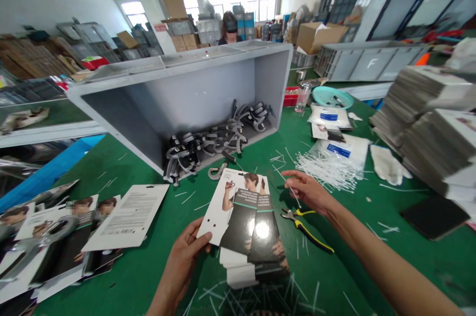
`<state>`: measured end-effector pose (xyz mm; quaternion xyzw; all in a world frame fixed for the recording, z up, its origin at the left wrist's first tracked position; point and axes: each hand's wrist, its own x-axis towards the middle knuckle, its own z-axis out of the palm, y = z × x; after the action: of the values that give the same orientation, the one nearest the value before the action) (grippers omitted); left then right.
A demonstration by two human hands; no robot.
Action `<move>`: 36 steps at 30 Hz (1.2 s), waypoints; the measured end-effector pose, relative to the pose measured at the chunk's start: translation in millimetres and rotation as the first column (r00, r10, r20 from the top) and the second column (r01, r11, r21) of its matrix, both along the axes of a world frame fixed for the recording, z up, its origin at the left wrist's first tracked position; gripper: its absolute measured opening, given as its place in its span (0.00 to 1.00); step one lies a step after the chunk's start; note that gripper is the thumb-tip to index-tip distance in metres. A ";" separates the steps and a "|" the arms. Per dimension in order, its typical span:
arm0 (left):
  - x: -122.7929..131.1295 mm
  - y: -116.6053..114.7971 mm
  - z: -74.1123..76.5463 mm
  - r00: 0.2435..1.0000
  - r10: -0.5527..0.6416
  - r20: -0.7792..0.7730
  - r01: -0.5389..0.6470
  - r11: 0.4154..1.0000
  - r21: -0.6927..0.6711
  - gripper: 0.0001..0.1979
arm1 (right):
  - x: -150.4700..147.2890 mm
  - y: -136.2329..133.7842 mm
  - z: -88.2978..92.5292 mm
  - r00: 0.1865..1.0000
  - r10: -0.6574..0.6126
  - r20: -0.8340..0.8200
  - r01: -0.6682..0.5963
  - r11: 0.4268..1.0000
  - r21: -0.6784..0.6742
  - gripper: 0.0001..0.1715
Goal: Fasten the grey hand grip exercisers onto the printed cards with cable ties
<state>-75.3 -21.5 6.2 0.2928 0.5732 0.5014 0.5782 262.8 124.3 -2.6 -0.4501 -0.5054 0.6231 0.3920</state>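
Note:
My left hand (189, 245) pinches the lower left corner of a printed packaging card (218, 209), thumb on top. Beneath it lie more cards (266, 234), fanned out on the green table. Between the thumb and fingers of my right hand (308, 192) is a thin white cable tie (278, 172), right of the cards. Cutting pliers (311, 237) with yellow and black handles rest below that hand. Beyond it spreads a heap of white cable ties (327, 169). A grey hand grip strengthener (217, 171) lies at the card's top edge, partly hidden.
A grey bin (201, 83) on its side holds several grip strengtheners (219, 140). Carded strengtheners (52, 246) pile up at left. Stacks of cards (442, 132), a glove (388, 164) and a dark block (434, 216) are at right. A person (229, 28) is behind the bin.

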 end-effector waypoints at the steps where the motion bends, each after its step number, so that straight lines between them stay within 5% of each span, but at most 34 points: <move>1: -1.9 0.0 -0.1 1.000 -0.010 -0.006 0.010 1.000 0.003 0.24 | -2.0 -0.7 0.8 0.999 -0.016 -0.034 0.016 1.000 -0.010 0.26; 9: -19.8 4.4 8.7 0.991 -0.135 0.019 0.134 0.990 0.031 0.24 | -32.6 -0.2 21.5 0.973 -0.093 -0.213 0.098 0.995 0.014 0.19; 13: -21.7 18.0 3.7 0.991 0.101 0.091 -0.109 0.990 0.091 0.21 | -66.6 -4.3 43.2 0.960 -0.190 -0.205 0.214 0.971 0.103 0.11; 18: -16.3 23.5 -9.3 0.994 -0.002 0.110 -0.014 0.989 0.144 0.18 | -122.5 -25.4 68.5 0.999 -0.011 -0.046 0.020 0.980 0.199 0.13; 23: -12.1 21.4 -19.9 0.986 -0.032 0.165 0.011 0.992 0.125 0.20 | -160.4 -39.5 49.1 0.968 0.145 0.204 -0.212 0.907 0.364 0.14; 28: -14.0 18.4 -30.2 0.977 0.089 0.191 -0.119 0.982 0.148 0.21 | -167.7 -39.4 21.4 0.929 0.154 0.337 -0.311 0.820 0.481 0.13; 36: 2.0 32.0 -46.0 0.996 0.036 0.076 -0.052 0.974 0.222 0.13 | -175.9 -32.6 22.6 0.809 0.223 0.544 -0.554 0.601 0.576 0.07</move>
<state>-73.3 10.5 -39.9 0.3250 0.4984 0.5856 0.5505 86.9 91.6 20.0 -0.2598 -0.8645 0.3373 0.2672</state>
